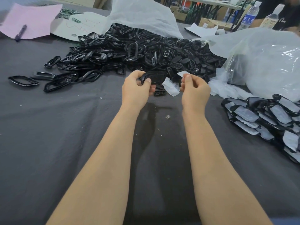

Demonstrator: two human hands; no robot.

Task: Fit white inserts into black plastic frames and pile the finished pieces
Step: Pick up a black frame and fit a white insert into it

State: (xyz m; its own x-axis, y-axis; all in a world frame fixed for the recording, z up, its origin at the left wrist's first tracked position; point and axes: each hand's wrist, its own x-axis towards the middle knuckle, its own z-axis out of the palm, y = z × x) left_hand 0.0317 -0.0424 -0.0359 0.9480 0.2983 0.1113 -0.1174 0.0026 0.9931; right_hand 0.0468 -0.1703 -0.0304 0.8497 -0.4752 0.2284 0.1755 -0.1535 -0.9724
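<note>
My left hand (137,88) grips a black plastic frame (154,77) above the dark cloth, thumb on its left end. My right hand (194,90) pinches a small white insert (182,73) between thumb and fingers, just right of the frame and apart from it. More white inserts (170,88) lie on the cloth between my hands. A big heap of loose black frames (129,52) spreads behind my hands. Finished pieces, black frames with white inserts (272,117), are piled at the right.
Clear plastic bags (263,62) bulge at the right and back. Pink paper with a pen (21,32) lies far left, white paper beside it. Water bottles (248,15) and another person stand at the back right. Dark cloth (65,127) covers the table.
</note>
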